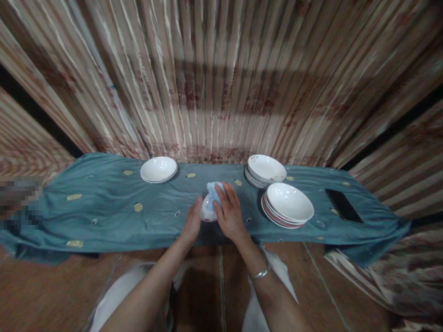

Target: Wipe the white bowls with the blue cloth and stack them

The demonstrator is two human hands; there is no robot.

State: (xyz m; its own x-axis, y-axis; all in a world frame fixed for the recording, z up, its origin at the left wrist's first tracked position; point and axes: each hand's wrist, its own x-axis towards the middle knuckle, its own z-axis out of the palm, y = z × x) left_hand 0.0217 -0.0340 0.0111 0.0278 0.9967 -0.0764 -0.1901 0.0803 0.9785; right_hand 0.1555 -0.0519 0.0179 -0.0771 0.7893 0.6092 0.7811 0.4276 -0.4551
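Note:
A white bowl [205,215] with a small red mark is held low over the front middle of the table, tilted so that its outer side seems to face me. My left hand [193,221] grips its left edge, fingers mostly hidden behind it. Pressed on the bowl's right side is a pale blue cloth [212,188], under the fingers of my right hand [228,210]. A silver bracelet circles my right wrist. The bowl's far side is out of sight.
White dishes [158,169] sit stacked at the back left. On the right stand a stack of flower-patterned plates [266,168] and, nearer, a stack of bowls with red bands [290,203]. A black phone [344,205] lies farther right on the green tablecloth [110,216]. A curtain [214,83] hangs behind.

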